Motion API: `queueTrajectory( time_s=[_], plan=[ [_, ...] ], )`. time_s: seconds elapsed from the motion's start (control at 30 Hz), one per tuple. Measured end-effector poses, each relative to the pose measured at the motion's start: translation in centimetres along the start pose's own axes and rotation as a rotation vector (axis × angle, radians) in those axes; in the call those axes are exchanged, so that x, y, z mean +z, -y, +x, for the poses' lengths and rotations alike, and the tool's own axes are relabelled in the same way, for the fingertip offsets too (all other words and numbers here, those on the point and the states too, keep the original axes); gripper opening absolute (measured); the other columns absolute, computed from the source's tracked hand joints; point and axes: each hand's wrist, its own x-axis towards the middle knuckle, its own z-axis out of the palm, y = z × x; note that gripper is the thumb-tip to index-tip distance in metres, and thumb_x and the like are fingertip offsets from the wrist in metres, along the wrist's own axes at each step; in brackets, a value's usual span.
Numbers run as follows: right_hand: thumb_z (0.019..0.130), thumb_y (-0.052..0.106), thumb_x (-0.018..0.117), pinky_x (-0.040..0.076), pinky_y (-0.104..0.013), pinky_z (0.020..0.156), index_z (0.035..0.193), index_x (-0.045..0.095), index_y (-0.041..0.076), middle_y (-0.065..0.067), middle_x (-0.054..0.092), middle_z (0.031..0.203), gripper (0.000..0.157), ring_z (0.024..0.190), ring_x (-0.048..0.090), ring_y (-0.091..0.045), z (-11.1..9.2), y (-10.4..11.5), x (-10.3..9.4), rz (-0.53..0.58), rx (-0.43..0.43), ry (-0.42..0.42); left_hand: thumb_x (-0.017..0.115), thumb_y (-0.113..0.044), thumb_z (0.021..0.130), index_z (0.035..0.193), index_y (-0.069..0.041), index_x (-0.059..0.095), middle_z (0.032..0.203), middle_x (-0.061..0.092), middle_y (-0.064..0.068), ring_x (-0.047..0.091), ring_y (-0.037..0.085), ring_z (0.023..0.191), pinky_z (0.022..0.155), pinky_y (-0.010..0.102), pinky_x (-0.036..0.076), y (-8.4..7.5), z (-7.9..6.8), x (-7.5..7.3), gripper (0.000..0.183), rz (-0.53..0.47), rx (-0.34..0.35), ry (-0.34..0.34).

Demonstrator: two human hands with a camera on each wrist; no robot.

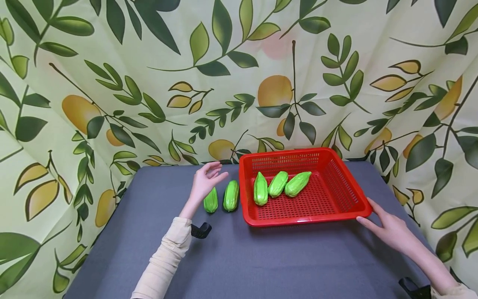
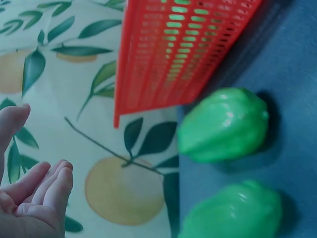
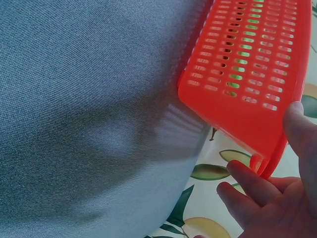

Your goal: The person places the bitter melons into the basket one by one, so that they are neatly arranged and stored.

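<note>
A red plastic basket with slotted walls stands at the back of the table. Three glossy green ridged gourds, one of them the left gourd, lie on its floor toward the left. My right hand holds the basket's near right corner, thumb on the rim and fingers about the outer edge. Left of the basket, my left hand hovers with loosely bent fingers and nothing in them. Beside it on the table are two more such gourds, the nearer-to-basket gourd and the outer gourd, whose top the hand partly hides.
Dark grey-blue cloth covers the table. A leaf-and-fruit patterned curtain hangs right behind the table and along both sides. Black straps, such as the left strap, are worn on the wrists.
</note>
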Motion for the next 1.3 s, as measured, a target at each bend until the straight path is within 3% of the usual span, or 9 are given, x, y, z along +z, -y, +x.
queueTrajectory(
  time_s=[0.17, 0.53, 0.8, 1.0, 1.3],
  plan=[
    [0.088, 0.039, 0.064, 0.049, -0.062, 0.07, 0.138, 0.03, -0.015, -0.043, 0.047, 0.125, 0.081, 0.104, 0.053, -0.056, 0.1, 0.1, 0.0, -0.005, 0.005, 0.004, 0.075, -0.01, 0.08, 0.126, 0.005, 0.054, 0.127, 0.058, 0.023, 0.057, 0.032, 0.12, 0.102, 0.036, 0.046, 3.2, 0.4, -1.1, 0.052, -0.033, -0.033, -0.073],
    [0.088, 0.038, 0.065, 0.051, -0.055, 0.065, 0.138, 0.03, -0.015, -0.044, 0.046, 0.124, 0.081, 0.101, 0.055, -0.055, 0.2, -0.1, 0.0, -0.009, 0.0, -0.002, 0.074, -0.004, 0.079, 0.122, 0.008, 0.055, 0.124, 0.056, 0.03, 0.056, 0.038, 0.119, 0.102, 0.04, 0.045, 5.9, -1.2, -2.1, 0.048, -0.009, -0.039, -0.184],
    [0.088, 0.038, 0.064, 0.052, -0.056, 0.066, 0.138, 0.03, -0.016, -0.044, 0.045, 0.124, 0.081, 0.101, 0.054, -0.055, 0.2, -0.1, 0.0, -0.011, 0.002, 0.003, 0.074, -0.007, 0.08, 0.123, 0.012, 0.053, 0.125, 0.055, 0.031, 0.056, 0.04, 0.119, 0.102, 0.04, 0.045, 8.2, -2.4, -2.4, 0.052, 0.067, -0.073, -0.196],
    [0.089, 0.038, 0.064, 0.052, -0.055, 0.065, 0.138, 0.029, -0.016, -0.044, 0.045, 0.124, 0.081, 0.102, 0.054, -0.055, 0.2, -0.1, 0.0, -0.006, 0.004, 0.009, 0.076, -0.009, 0.079, 0.121, 0.01, 0.056, 0.121, 0.059, 0.029, 0.059, 0.038, 0.115, 0.099, 0.041, 0.048, 9.8, -3.2, -2.1, 0.05, 0.186, -0.078, -0.212],
    [0.089, 0.038, 0.063, 0.051, -0.056, 0.065, 0.138, 0.029, -0.016, -0.044, 0.045, 0.124, 0.081, 0.102, 0.054, -0.055, 0.2, 0.0, 0.0, -0.007, 0.003, 0.012, 0.077, -0.015, 0.079, 0.123, 0.008, 0.055, 0.124, 0.058, 0.027, 0.059, 0.037, 0.115, 0.098, 0.041, 0.049, 11.2, -3.9, -1.9, 0.055, 0.26, -0.092, -0.193]
  ],
)
